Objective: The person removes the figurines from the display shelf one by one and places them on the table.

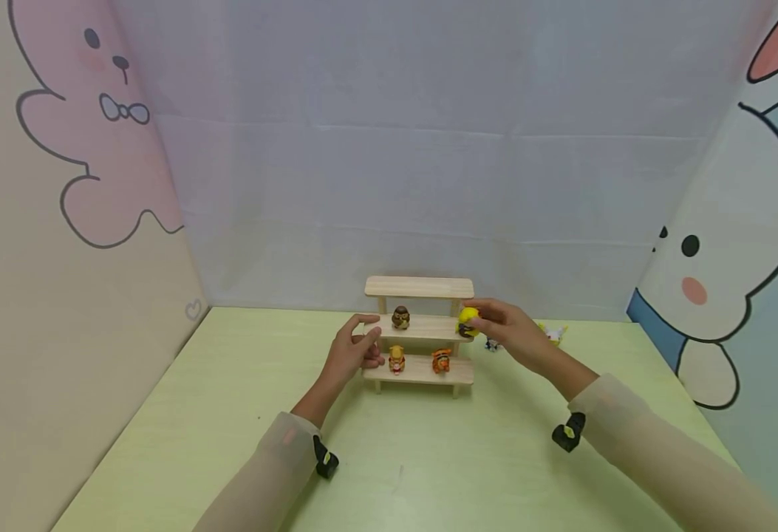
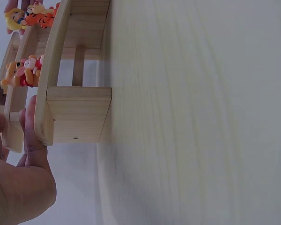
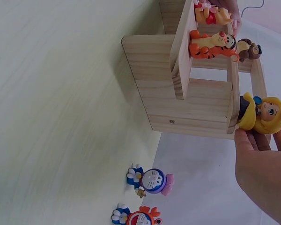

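Observation:
A three-tier wooden display shelf (image 1: 419,287) stands near the back of the table. My right hand (image 1: 515,334) pinches a yellow-haired girl figurine (image 3: 267,115) at the right end of the middle tier, its base right at the board. My left hand (image 1: 350,352) grips the shelf's left end, with fingers about the middle and lower tiers. An owl figurine (image 1: 400,318) sits on the middle tier's left part. Below it, on the lower tier, are a yellow bear figurine (image 1: 397,359) holding a small pink one and an orange tiger figurine (image 1: 441,360).
Right of the shelf on the table are a blue-and-white cat figurine (image 3: 152,180) and another with an orange crab-like hat (image 3: 139,218). A yellow-and-white figurine (image 1: 553,334) is farther right. A white curtain (image 1: 415,185) hangs behind the light table (image 1: 389,458).

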### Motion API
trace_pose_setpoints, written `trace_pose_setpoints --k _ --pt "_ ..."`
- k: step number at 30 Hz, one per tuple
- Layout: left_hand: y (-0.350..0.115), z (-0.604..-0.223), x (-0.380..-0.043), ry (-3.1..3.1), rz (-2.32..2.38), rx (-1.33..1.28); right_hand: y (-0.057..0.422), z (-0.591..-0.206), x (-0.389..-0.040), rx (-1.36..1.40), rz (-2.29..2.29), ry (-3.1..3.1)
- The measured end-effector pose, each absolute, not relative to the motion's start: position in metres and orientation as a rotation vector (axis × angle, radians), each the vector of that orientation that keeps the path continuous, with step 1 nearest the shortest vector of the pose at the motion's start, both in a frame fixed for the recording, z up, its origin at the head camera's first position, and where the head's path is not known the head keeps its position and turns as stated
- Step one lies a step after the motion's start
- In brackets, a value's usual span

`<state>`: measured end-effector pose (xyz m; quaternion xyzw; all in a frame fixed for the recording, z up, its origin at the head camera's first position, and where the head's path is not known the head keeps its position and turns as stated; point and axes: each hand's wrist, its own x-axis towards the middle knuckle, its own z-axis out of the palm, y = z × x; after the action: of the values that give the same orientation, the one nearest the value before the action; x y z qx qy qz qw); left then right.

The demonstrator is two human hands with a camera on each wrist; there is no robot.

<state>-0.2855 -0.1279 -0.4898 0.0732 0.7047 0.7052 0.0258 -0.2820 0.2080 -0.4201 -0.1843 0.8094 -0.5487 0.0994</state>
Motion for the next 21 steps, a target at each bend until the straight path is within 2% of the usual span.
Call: trace_pose_setpoints --k 21 --pt "-0.128 -0.491 -0.286 2.166 2.182 0.207 0.249 -0.432 -0.274 -0.496 -1.606 2.415"
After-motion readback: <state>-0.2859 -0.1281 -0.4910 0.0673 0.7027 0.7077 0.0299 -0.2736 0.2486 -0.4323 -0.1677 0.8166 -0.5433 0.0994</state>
